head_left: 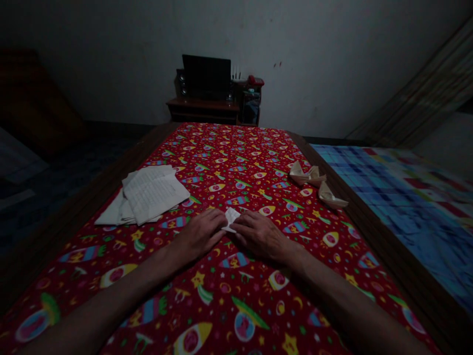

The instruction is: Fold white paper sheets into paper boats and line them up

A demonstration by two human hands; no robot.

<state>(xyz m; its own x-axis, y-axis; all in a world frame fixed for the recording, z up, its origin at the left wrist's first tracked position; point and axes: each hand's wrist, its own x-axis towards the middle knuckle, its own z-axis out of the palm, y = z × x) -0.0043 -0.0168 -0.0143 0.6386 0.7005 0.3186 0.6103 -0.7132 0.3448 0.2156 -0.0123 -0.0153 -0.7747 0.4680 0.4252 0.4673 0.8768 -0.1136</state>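
Between my two hands is a small folded piece of white paper (231,217), close to the red patterned cloth. My left hand (205,228) has its fingers closed on the paper's left side. From the right, my right hand (260,233) grips the other side, its fingers bent over the edge. Both hands partly cover the paper, so its full shape is hidden. Left of my hands lies a loose stack of printed paper sheets (155,192). Over to the right sit several folded paper boats (331,197), close together near the cloth's edge.
The red cloth (236,276) with rocket prints covers a long surface with dark wooden borders (332,182). At its far end stand a monitor (207,76) on a desk and a red telephone (255,80). To the right is a blue plaid sheet (391,207).
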